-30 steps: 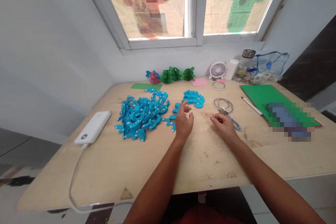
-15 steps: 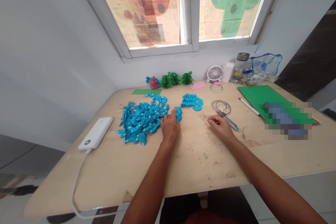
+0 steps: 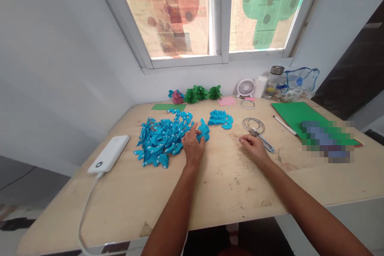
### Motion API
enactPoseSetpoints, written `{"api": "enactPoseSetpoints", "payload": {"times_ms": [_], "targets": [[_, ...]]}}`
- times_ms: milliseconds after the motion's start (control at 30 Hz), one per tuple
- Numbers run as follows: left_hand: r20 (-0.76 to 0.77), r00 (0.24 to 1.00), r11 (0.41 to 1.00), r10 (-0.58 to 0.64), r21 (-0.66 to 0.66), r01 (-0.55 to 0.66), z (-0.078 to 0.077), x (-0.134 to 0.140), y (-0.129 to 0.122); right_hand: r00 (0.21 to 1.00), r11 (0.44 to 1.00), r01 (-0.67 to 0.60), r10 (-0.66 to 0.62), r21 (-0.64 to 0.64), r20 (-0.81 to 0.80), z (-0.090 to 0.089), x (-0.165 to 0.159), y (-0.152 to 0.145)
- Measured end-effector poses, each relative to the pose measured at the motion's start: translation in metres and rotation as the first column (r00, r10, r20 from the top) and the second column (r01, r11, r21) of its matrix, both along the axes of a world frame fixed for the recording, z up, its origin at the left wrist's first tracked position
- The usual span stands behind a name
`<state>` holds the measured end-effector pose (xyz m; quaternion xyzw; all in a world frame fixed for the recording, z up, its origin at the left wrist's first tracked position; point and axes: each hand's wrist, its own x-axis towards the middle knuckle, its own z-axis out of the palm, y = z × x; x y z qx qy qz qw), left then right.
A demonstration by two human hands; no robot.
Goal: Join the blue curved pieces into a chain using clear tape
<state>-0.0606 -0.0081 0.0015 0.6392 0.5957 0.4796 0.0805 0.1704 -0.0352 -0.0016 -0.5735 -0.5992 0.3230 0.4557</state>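
Note:
A large heap of blue paper cutouts (image 3: 159,140), marked with small white patches, covers the left-middle of the table. My left hand (image 3: 193,146) is at its right edge, fingers apart, with the thumb close to a blue paper piece (image 3: 204,130); whether they touch is unclear. Beyond that piece lies a smaller row of blue cutouts (image 3: 220,117). Over on the right, my right hand (image 3: 253,147) rests near the tabletop with thumb and fingers pinched together. Anything between those fingertips is too small to name. Right behind this hand lie blue-handled scissors (image 3: 268,146).
A white power bank (image 3: 109,154) with a cable lies left. Along the wall stand green paper shapes (image 3: 200,93), a small fan (image 3: 246,87) and a bottle (image 3: 273,82). A coiled cable (image 3: 253,123), a white pen (image 3: 284,125) and green sheets (image 3: 289,110) are at right.
My left hand's fingers have lifted and spread away from the blue piece, which shows more fully now. My right hand stays pinched in about the same place. The view has tilted slightly.

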Motion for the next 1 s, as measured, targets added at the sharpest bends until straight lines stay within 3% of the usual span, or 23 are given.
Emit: {"api": "enactPoseSetpoints", "payload": {"times_ms": [200, 467, 567, 733, 900, 1000], "targets": [[0.174, 0.975, 0.977, -0.137, 0.187, 0.103, 0.012, 0.011, -0.01, 0.985, 0.997, 0.071, -0.073, -0.022, -0.155, 0.008, -0.003, -0.001], [0.121, 0.953, 0.935, -0.279, 0.26, 0.241, 0.012, 0.03, -0.022, 0.91, 1.0, 0.003, 0.002, 0.013, -0.414, 0.042, -0.049, 0.01], [0.06, 0.942, 0.913, -0.329, 0.274, 0.302, 0.011, 0.034, -0.023, 0.853, 0.998, 0.038, -0.002, 0.058, -0.521, 0.041, -0.069, 0.019], [0.073, 0.918, 0.896, -0.389, 0.26, 0.359, 0.011, 0.035, -0.025, 0.791, 0.992, 0.129, -0.1, 0.005, -0.604, 0.033, -0.083, 0.027], [0.344, 0.889, 0.949, -0.303, 0.196, 0.247, 0.011, 0.034, -0.022, 0.791, 1.0, 0.016, -0.004, 0.015, -0.612, 0.02, -0.077, 0.032], [0.594, 0.77, 0.972, -0.233, 0.122, 0.2, 0.01, 0.033, -0.015, 0.82, 0.997, -0.07, 0.075, 0.031, -0.567, 0.009, -0.077, 0.033]]}}
